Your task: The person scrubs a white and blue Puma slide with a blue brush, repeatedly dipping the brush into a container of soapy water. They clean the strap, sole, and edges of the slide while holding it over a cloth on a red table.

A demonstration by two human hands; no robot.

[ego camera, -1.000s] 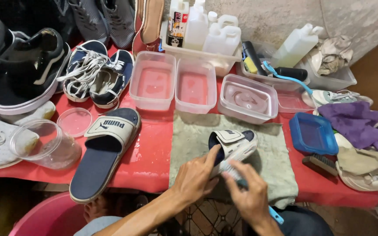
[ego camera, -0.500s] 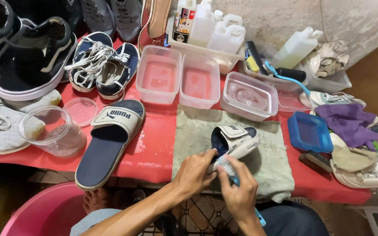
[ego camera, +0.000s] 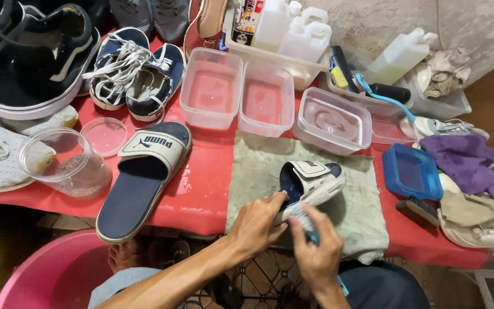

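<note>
hands (ego camera: pixel 284 237) scrubbing slide sandal (ego camera: pixel 310 182), grey towel (ego camera: pixel 258 171)

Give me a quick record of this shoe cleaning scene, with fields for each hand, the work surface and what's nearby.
left hand: steadies a small navy and white slide sandal, tilted on its side
right hand: holds a blue-handled brush against the sandal's sole edge
surface: grey-green towel on a red table cover
nearby: larger matching slide, three clear tubs holding liquid

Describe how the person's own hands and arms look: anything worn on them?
Both the left hand and the right hand are bare: no gloves, rings, watch or bracelet show. The left forearm is uncovered as far as the frame shows it, with no sleeve visible. Only the right wrist shows.
</note>
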